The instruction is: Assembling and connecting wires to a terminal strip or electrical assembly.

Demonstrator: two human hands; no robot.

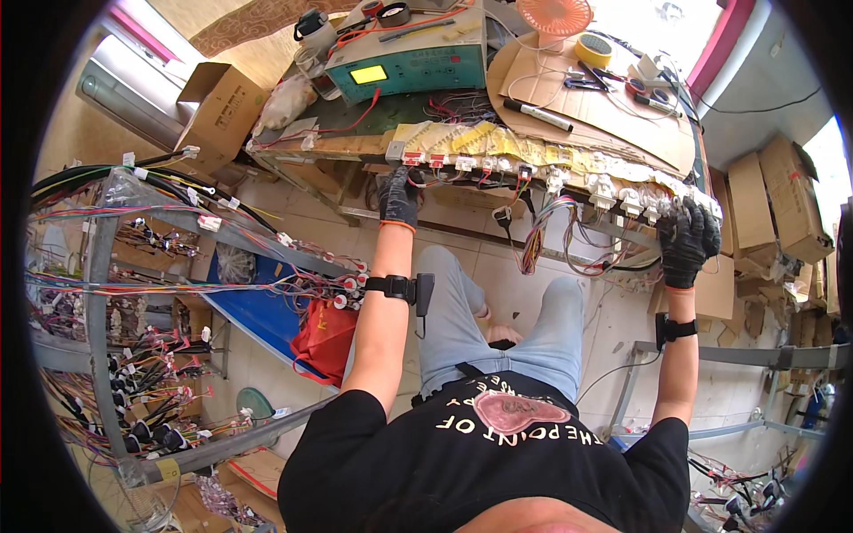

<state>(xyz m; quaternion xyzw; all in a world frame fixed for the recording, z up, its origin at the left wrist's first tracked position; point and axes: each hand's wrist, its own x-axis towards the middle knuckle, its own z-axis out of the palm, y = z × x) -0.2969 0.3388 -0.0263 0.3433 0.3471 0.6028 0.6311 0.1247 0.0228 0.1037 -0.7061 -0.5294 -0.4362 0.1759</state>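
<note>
Along the front edge of the workbench runs a row of wire connectors, backed by yellow tape (480, 139). My left hand (400, 197), in a dark glove, is at the row's left end. Its fingers are closed at the underside of a red connector (413, 160), and the fingertips are partly hidden. At the right end, my gloved right hand (687, 244) has its fingers curled against a white connector (702, 202). Between the hands, a bundle of coloured wires (536, 235) hangs from several white connectors (602, 191).
A teal tester (409, 67) with a lit yellow screen stands on the bench. Beside it lie cardboard (613, 124), a black marker (538, 115) and a pink fan (555, 16). Wire harnesses (204, 284) cross a metal rack (102, 329) at left. Cartons (786, 200) are stacked at right.
</note>
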